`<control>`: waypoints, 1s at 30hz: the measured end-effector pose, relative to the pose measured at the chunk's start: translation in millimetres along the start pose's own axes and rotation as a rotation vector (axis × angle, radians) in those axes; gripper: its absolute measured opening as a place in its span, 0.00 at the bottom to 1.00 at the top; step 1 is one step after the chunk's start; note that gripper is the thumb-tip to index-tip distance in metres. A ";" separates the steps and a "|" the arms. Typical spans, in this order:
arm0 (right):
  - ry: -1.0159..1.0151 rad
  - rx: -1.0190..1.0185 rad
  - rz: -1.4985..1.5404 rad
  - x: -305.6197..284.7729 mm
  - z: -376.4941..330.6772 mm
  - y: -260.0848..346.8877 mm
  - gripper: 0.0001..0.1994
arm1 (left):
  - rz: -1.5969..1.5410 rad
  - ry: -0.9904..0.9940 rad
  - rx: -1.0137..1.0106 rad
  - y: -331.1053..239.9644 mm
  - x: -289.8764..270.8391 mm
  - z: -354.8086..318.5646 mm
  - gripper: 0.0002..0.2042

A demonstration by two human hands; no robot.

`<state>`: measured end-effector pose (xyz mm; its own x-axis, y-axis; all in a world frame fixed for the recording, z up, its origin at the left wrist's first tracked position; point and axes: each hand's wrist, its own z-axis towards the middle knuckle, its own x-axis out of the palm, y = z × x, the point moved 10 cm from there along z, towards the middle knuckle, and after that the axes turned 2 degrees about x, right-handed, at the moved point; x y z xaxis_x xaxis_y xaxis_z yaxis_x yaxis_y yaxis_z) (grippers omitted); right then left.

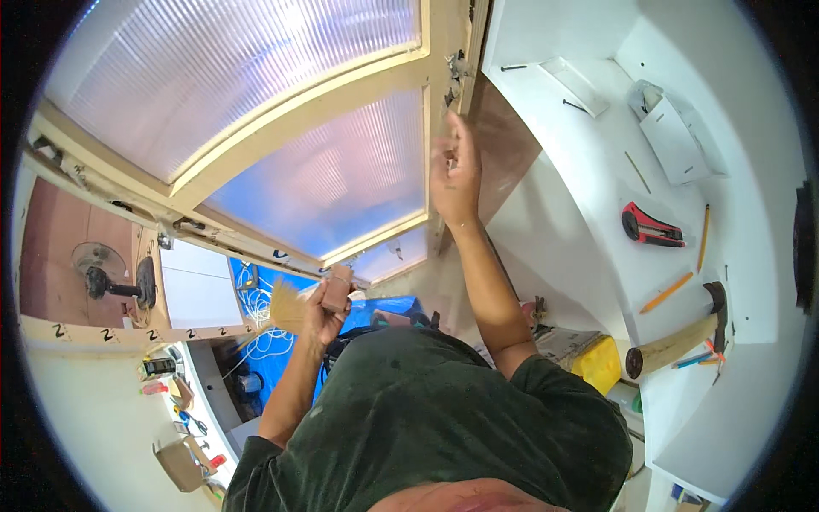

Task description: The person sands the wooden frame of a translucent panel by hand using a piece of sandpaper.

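Observation:
My left hand (321, 314), closed, holds a brush with straw-coloured bristles (287, 305) that fan out to its left. A brownish-pink block (339, 288) sticks up from the same grip; whether it is the brush's handle I cannot tell. Raised beside the right side of a cream-framed door (299, 247), my right hand (458, 175) is slightly blurred, its fingers stretched upward and apart. Nothing plainly shows in it. Ribbed translucent panels (320, 175) fill the door frame. Metal fittings (456, 64) sit along the door's right edge, just above my right fingers.
On the white shelf (589, 179) at right lie a red-black utility knife (653, 226), pencils (667, 293), a hammer (674, 346), screws and a white box (674, 141). A fan (111, 280) stands at left. White cable (266, 328) lies on blue sheeting; a yellow object (599, 365) is by my right elbow.

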<state>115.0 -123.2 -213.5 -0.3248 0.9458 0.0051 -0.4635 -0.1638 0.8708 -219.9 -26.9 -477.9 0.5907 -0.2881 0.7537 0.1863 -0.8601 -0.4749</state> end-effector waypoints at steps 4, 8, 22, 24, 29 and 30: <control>0.117 0.018 0.041 14.2 0.8 -33.2 0.21 | 0.091 -0.050 0.036 2.9 15.2 -5.5 0.23; -0.007 -0.435 -0.189 18.8 2.9 49.3 0.20 | 0.133 -0.052 0.082 2.0 2.2 -1.8 0.24; 0.122 -0.610 -1.003 86.5 49.9 115.2 0.26 | 0.137 -0.176 0.179 9.4 -26.6 -25.9 0.24; 0.146 -0.665 -0.922 114.7 15.2 125.2 0.27 | 0.139 -0.169 0.199 11.8 -26.3 -30.2 0.24; 0.917 -0.747 -0.276 253.0 -150.0 189.7 0.21 | 0.109 -0.203 0.224 16.3 -44.5 -28.9 0.23; 1.217 -0.894 0.065 258.0 -197.9 216.5 0.17 | 0.114 -0.198 0.237 12.7 -45.1 -29.0 0.23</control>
<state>-232.2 29.8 -121.0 -0.6208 0.2011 -0.7577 -0.6106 -0.7302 0.3064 -266.9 -37.0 -504.8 0.7552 -0.2691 0.5977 0.2743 -0.6984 -0.6610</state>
